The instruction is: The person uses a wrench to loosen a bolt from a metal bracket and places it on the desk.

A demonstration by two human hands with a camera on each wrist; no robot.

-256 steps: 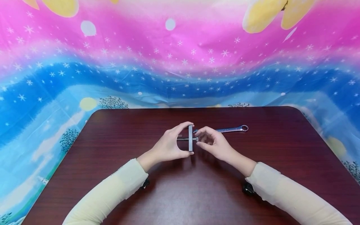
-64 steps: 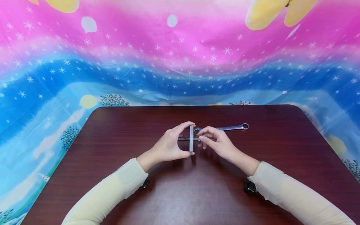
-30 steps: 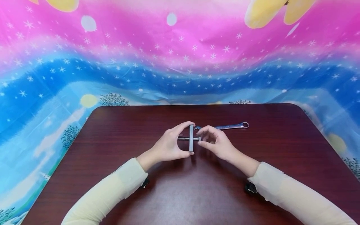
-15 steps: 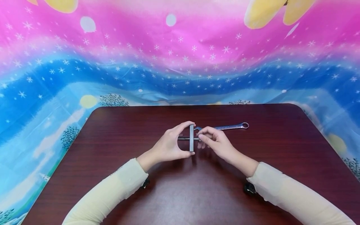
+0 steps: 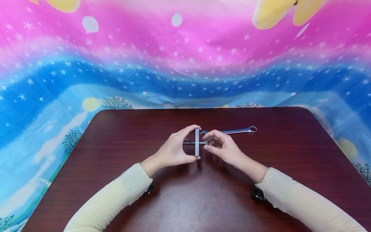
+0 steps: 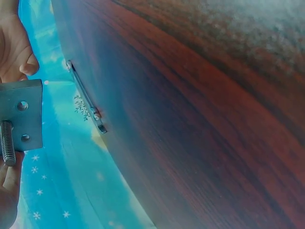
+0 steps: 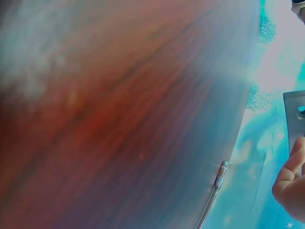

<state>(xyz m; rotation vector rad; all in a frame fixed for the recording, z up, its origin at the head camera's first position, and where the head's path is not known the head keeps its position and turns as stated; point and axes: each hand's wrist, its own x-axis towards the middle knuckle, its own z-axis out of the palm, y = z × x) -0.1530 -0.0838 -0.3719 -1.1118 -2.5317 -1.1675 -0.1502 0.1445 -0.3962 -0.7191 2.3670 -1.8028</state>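
My left hand (image 5: 174, 146) grips a grey metal plate (image 5: 197, 148) by two opposite edges, thumb at the near one and fingers at the far one. A long bolt (image 5: 189, 142) runs through the plate, its hex head on the right side. Around that head curl the thumb and fingers of my right hand (image 5: 224, 148); the fingers behind it are partly hidden. In the left wrist view the plate (image 6: 32, 107) shows small holes, and the bolt's threaded end (image 6: 7, 145) sticks out. Only a corner of the plate (image 7: 293, 126) appears in the right wrist view, beside the right hand (image 7: 290, 186).
A combination wrench (image 5: 239, 130) lies on the dark wooden table (image 5: 185, 199) behind the right hand, its open end partly hidden. Behind the table's far edge hangs a pink and blue printed cloth (image 5: 162, 71).
The right thumb swings back and forth over the bolt head; half a second ago it covered the head, now it sits lower and the head shows. The left hand and plate stay nearly still.
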